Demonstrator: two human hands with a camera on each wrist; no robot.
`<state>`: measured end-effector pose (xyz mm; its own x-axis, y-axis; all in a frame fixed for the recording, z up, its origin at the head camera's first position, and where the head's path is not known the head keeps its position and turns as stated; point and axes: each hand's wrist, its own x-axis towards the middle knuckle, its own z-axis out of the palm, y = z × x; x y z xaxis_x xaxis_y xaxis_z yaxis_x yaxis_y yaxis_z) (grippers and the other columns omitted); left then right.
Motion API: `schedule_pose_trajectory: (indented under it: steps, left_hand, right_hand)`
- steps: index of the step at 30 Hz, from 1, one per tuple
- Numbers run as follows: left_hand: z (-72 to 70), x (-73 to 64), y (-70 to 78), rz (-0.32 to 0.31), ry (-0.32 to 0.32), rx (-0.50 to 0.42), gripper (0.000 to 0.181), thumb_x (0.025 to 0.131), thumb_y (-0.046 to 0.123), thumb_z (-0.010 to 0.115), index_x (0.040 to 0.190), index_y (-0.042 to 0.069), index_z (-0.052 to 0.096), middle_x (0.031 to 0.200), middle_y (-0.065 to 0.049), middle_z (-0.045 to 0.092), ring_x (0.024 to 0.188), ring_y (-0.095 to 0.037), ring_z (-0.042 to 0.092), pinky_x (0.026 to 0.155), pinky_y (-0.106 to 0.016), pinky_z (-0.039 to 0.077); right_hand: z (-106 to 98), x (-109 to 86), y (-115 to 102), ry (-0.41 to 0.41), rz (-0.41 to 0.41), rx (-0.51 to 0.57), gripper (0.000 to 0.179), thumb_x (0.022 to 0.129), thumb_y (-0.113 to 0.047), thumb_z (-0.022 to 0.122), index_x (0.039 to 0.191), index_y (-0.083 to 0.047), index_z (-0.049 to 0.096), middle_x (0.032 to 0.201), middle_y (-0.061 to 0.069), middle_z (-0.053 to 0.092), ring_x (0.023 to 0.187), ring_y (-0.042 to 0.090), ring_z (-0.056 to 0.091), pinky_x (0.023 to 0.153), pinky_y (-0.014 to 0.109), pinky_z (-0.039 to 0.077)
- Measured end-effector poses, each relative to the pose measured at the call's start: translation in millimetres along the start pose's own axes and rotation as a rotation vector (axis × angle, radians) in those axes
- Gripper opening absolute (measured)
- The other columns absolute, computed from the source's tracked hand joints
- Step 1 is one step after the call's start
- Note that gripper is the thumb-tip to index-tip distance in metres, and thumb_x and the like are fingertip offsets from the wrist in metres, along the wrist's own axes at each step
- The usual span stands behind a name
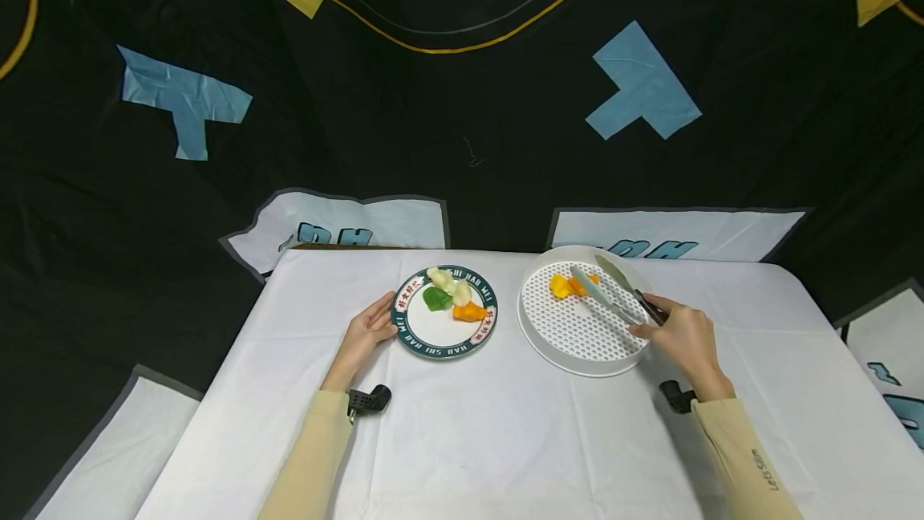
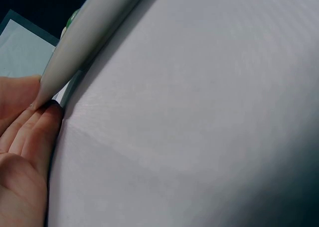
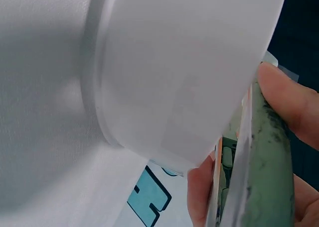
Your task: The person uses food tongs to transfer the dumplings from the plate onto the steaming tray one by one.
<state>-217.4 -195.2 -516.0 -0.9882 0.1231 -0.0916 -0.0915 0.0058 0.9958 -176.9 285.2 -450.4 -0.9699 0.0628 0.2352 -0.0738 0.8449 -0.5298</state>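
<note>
My left hand [image 1: 366,341] pinches the left rim of a round plate [image 1: 438,349] with a dark green, lettered border. In the left wrist view, the thumb [image 2: 19,93] lies on one side of the plate's edge and the fingers on the other. White pieces [image 1: 442,280], a green piece [image 1: 436,298] and an orange piece [image 1: 469,312] of food lie on it. My right hand [image 1: 684,341] grips a pair of tongs [image 1: 602,295] with pale green arms, spread apart over a round white steamer basket [image 1: 570,361]. Orange food pieces [image 1: 560,286] sit on its perforated base, near the tong tips.
A white cloth [image 1: 476,440] covers the table, and the basket stands right of the plate near the far edge. Behind the table hangs a black backdrop [image 1: 433,127] with blue tape pieces [image 1: 642,87]. A black wrist mount [image 1: 370,400] is on each forearm.
</note>
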Motion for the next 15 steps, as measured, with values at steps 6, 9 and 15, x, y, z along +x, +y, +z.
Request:
schedule_pose_trajectory:
  steps: [6, 9, 15]
  left_hand:
    - [-0.6, -0.4, -0.7, -0.002, 0.008, 0.0, 0.069, 0.087, -0.012, 0.052, 0.149, 0.001, 0.027, 0.153, -0.013, 0.028, 0.137, -0.024, 0.033, 0.105, -0.019, 0.036]
    - [-1.1, -0.3, -0.4, -0.002, 0.009, -0.003, 0.069, 0.087, -0.012, 0.052, 0.149, 0.001, 0.027, 0.153, -0.014, 0.027, 0.137, -0.025, 0.033, 0.105, -0.02, 0.036]
    - [-1.0, 0.1, -1.3, 0.002, 0.004, -0.007, 0.069, 0.087, -0.013, 0.051, 0.149, 0.001, 0.027, 0.153, -0.014, 0.027, 0.137, -0.025, 0.033, 0.105, -0.019, 0.036]
  right_hand:
    - [-0.3, -2.5, -4.4, 0.018, 0.004, 0.017, 0.059, 0.07, -0.018, 0.081, 0.121, 0.006, 0.062, 0.109, 0.027, 0.064, 0.097, 0.049, 0.059, 0.074, 0.058, 0.048]
    - [-0.7, -3.2, -7.3, 0.032, -0.003, 0.03, 0.06, 0.069, -0.018, 0.083, 0.121, 0.004, 0.063, 0.109, 0.026, 0.065, 0.095, 0.046, 0.061, 0.071, 0.054, 0.049]
    - [-1.9, -2.8, -19.5, -0.013, -0.023, 0.077, 0.066, 0.07, -0.024, 0.084, 0.127, 0.001, 0.06, 0.119, 0.027, 0.06, 0.093, 0.038, 0.06, 0.07, 0.046, 0.048]
